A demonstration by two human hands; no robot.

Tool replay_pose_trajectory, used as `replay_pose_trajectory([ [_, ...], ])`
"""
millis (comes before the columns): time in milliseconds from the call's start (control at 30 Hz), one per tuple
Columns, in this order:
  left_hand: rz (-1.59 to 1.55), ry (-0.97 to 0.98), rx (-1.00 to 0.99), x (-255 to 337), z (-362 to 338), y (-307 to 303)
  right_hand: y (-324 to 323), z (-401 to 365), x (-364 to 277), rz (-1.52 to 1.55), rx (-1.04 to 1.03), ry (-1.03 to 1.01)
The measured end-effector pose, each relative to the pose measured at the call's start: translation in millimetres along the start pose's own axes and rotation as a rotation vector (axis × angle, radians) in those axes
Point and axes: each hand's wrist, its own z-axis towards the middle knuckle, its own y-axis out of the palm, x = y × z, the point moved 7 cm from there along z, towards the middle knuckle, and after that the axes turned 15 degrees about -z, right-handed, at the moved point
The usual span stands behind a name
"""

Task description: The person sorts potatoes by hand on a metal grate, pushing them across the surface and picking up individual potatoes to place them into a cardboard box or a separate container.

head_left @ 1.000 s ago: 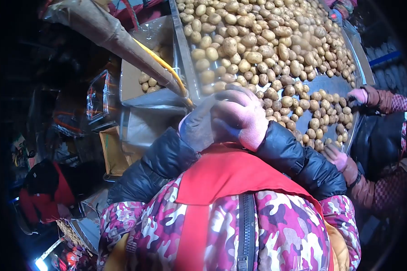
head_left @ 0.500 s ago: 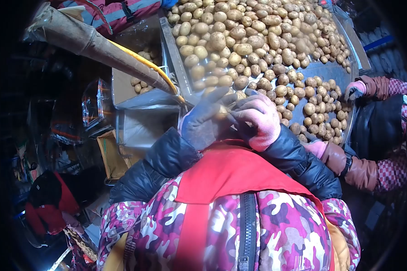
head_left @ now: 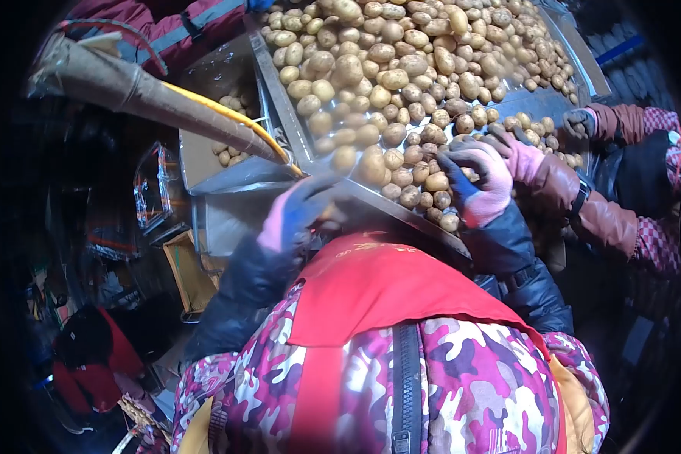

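Observation:
My right hand (head_left: 486,180), in a pink and blue glove, reaches onto loose potatoes (head_left: 424,174) at the near edge of the sorting table. Its fingers are curved and apart, touching or just over the potatoes, with none plainly gripped. My left hand (head_left: 299,212), gloved alike and blurred, is off the table's left corner, close to a lined box (head_left: 238,219). Its fingers curl around a brownish lump too smeared to name. A co-worker's gloved hand (head_left: 518,155) is among the potatoes right beside my right hand; their other hand (head_left: 580,123) rests at the table's right edge.
A large potato heap (head_left: 401,53) covers the back of the table (head_left: 518,100). A thick bamboo pole (head_left: 159,98) with a yellow cord slants across the left. Behind it, a carton (head_left: 197,163) holds some potatoes. A wooden crate (head_left: 191,276) stands lower left.
My hands were together around a potato and have parted. The left has moved left and down off the table; the right has moved right onto the potatoes. The co-worker's nearer hand has moved up among them.

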Motion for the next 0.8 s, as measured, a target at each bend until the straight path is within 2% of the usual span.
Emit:
replay_pose_trajectory([
  [67,0.141,0.139,0.138,3,-11,-64,-18,-19,23,-0.039,-0.080,0.142],
  [100,0.415,0.284,0.204,9,-15,-93,-24,-33,37,-0.069,-0.180,0.170],
  [133,1.192,0.525,0.320,23,-30,-112,-29,-52,54,-0.096,-0.280,0.200],
  [200,1.369,0.486,0.424,29,-40,-114,-39,-102,76,-0.163,-0.425,0.143],
  [233,1.335,0.499,0.323,30,-30,-100,-46,-124,77,-0.222,-0.650,0.203],
  [300,1.254,0.512,0.140,24,-11,-64,-60,-181,88,-0.373,-1.308,0.543],
  [333,1.219,0.491,0.082,21,1,-41,-68,-202,90,-0.511,-1.450,0.479],
  [400,1.215,0.510,-0.071,16,29,3,-75,-211,77,-0.501,-1.498,0.325],
  [467,1.409,0.502,-0.168,8,59,35,-75,-193,67,-0.433,-1.214,0.307],
  [500,1.499,0.519,-0.173,-1,79,43,-68,-184,68,-0.453,-1.147,0.297],
  [567,1.587,0.361,-0.157,-14,116,50,-50,-144,59,-0.499,-0.834,0.223],
  [600,1.625,0.270,-0.145,-20,130,49,-37,-123,53,-0.477,-0.751,0.160],
  [633,1.609,0.241,-0.139,-18,136,56,-17,-115,61,-0.468,-0.759,0.137],
  [667,1.490,0.302,-0.156,-15,141,59,1,-94,57,-0.450,-0.762,0.140],
  [767,1.124,0.451,-0.156,-5,146,39,52,-56,55,-0.380,-0.456,0.033],
  [800,0.742,0.251,-0.084,-6,143,28,66,-45,55,-0.417,-0.555,0.096],
])
